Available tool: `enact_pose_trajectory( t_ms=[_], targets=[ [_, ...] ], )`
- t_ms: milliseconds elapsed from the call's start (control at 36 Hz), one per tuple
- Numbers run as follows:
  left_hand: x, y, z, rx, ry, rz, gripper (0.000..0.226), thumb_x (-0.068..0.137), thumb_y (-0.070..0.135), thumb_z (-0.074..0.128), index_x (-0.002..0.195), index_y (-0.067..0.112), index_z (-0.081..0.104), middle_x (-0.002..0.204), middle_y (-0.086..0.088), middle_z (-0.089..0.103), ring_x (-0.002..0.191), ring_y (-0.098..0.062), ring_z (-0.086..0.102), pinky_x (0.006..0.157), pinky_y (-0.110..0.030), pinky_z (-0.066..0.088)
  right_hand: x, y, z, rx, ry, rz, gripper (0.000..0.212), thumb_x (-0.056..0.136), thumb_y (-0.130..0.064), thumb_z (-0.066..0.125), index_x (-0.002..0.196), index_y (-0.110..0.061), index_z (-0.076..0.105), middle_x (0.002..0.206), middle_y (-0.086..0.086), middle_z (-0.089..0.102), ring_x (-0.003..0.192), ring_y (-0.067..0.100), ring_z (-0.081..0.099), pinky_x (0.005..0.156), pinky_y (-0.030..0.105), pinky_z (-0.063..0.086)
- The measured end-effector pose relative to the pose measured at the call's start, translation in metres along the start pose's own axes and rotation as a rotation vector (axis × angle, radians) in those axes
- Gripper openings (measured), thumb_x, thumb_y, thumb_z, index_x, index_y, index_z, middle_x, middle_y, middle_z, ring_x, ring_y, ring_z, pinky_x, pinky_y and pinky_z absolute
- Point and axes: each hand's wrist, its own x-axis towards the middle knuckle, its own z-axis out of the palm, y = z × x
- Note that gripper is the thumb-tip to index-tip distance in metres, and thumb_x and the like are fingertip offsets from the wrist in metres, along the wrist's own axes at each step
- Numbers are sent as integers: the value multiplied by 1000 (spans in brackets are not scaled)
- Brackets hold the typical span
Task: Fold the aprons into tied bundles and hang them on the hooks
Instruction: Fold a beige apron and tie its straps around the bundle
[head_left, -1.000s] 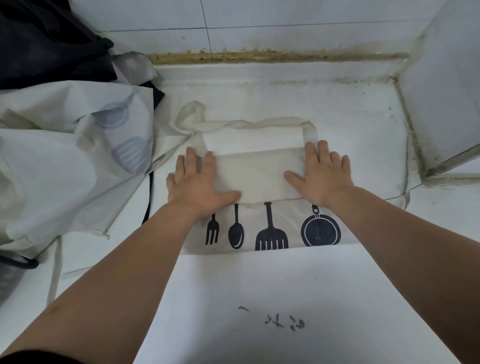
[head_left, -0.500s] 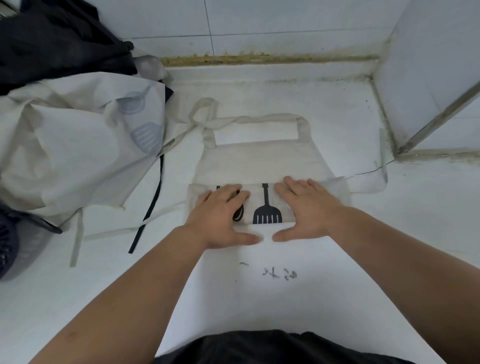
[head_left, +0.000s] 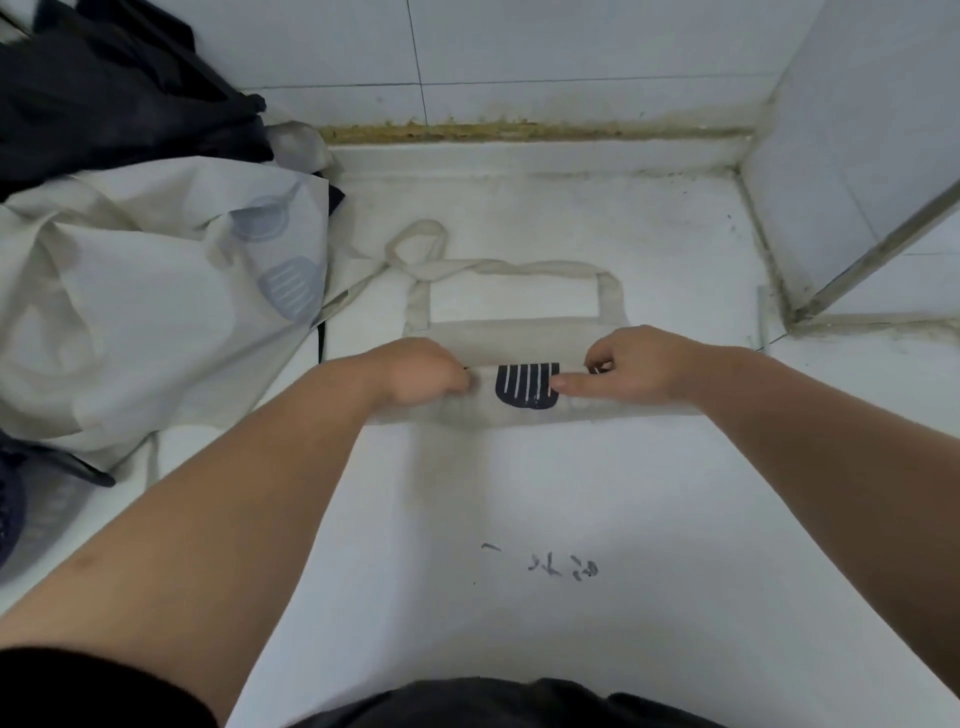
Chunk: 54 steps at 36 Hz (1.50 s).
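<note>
one apron (head_left: 519, 338) lies in the middle of the white tabletop (head_left: 571, 493), folded down to a narrow pale band, and much of it i cannot read. both ends of the band run under the hands and wrists. of the dark print only a slotted spatula head (head_left: 527, 385) shows between them, with a sliver of another dark mark beside each hand. whether the layers are rolled or folded flat i cannot tell.

the left hand (head_left: 415, 371) is closed over the left part of the band, fingers curled down and under so their tips are hidden; it grips the cloth. the right hand (head_left: 639, 366) holds the other side, thumb laid straight along the fold toward the spatula, the other fingers bent and pinching the upper edge. the hands are apart, with the print between them.

the cloth is off-white and a little creased, its far edge straight. beyond it the neck strap (head_left: 524, 267) lies flat, framing a rectangle of bare tabletop, and ends at the far left in a small twisted loop (head_left: 415, 241). a tie strip (head_left: 353, 296) runs from there toward a heap of pale aprons (head_left: 130, 312) with faded blue utensil prints, cut off by the left edge. dark cloth (head_left: 104, 93) is piled behind the heap.

nearer to me some dark scribbles (head_left: 561, 566) mark the tabletop, too smudged to read. a tiled wall (head_left: 571, 41) stands at the back above a grimy yellowish seam (head_left: 519, 130), and a white panel (head_left: 857, 156) closes the right side.
</note>
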Motion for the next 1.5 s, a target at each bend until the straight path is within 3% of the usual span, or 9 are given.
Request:
enact_pose_trajectory(
  t_ms=[194,333,472,528,639,1083,1222,1361,1500],
  targets=[
    [30,-9,-10,382,254,28,34,89,55,48,99,25,62,89,4,60,84,-18,56,68,-30,43,23,1,-11,-317,222,105,55,93,-64,22,79,-18,47,73,-3,49,77,21,50,64,31,34],
    [49,-23,8,758,455,254,33,97,40,42,124,27,55,124,2,52,117,-22,46,96,-34,23,36,6,15,-493,446,18,50,99,-49,23,108,-13,57,99,9,65,91,31,58,73,35,34],
    [45,-23,59,491,545,424,47,93,33,38,128,11,60,128,-5,61,113,-30,59,99,-36,33,37,0,49,-405,352,19,43,97,-26,32,137,-15,43,138,9,46,128,31,39,115,44,13],
    [38,-17,72,436,419,311,77,90,59,10,151,14,25,157,3,23,145,-20,23,116,-38,6,34,-2,57,-362,279,-5,57,96,-41,20,148,-19,23,152,4,25,138,28,21,116,42,-5],
    [34,-26,78,472,329,180,84,78,77,-1,149,35,-16,158,4,-23,145,-17,-22,115,-43,-16,31,-2,62,-362,178,-2,92,72,-71,-14,151,-27,-1,160,2,-1,145,25,1,117,41,-12],
    [32,-50,66,391,403,61,65,97,57,15,152,31,-9,159,3,-19,146,-19,-20,116,-37,-16,23,14,60,-281,249,132,71,93,-62,10,152,-22,5,159,6,-5,146,23,3,118,35,-10],
    [20,-58,63,251,407,185,110,65,86,23,154,22,7,160,-1,-13,147,-18,-13,117,-38,-12,8,25,62,-258,227,-70,108,61,-85,15,150,-25,20,157,2,13,144,18,14,114,31,-16],
    [15,-54,50,237,306,123,132,41,88,44,153,26,12,154,-1,1,144,-23,6,120,-34,8,16,23,46,-220,283,-114,102,56,-87,24,133,-24,47,132,-6,49,123,22,47,112,37,22],
    [12,-47,16,190,218,100,83,73,39,70,147,25,36,153,2,28,139,-15,31,109,-19,24,15,10,13,-67,170,-40,85,66,-88,25,118,-30,61,112,-7,64,108,21,57,91,34,44]
  ],
)
